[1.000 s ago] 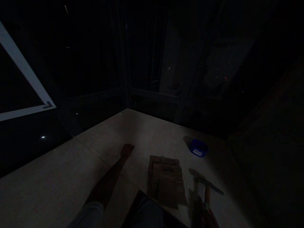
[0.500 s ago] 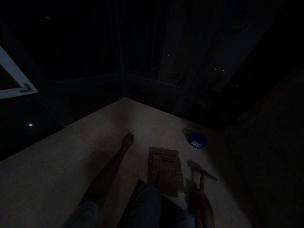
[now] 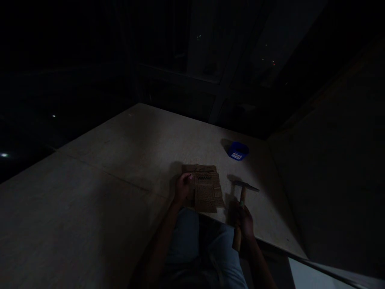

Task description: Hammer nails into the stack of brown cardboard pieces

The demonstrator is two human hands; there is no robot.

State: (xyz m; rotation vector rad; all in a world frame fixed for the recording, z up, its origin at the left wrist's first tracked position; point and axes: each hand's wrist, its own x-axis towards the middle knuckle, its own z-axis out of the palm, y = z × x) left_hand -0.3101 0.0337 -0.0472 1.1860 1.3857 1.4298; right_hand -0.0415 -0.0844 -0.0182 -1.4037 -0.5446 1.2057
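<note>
In near darkness, a broad, pale worktop [image 3: 120, 140] bears layered brown corrugated cardboard [image 3: 205, 196], work apparently part done.
A wood-handled, dark-headed hammer [image 3: 243, 195] sits gripped in the fingers of the right hand [image 3: 246, 220]; those of the left hand [image 3: 181, 188] curl at the cardboard's left side, holding anything or not, I cannot tell. Beyond stands a blue plastic tub [image 3: 238, 151]. One short dark zigzag row [image 3: 204, 178] marks the cardboard; what remains is unclear.

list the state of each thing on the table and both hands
hammer: held by its handle, head pointing away
cardboard: stacked, lying flat
blue tub: upright, open-topped, contents unclear
right hand: closed around the handle
left hand: fingers bent, over cardboard, grip too dark to tell
</note>
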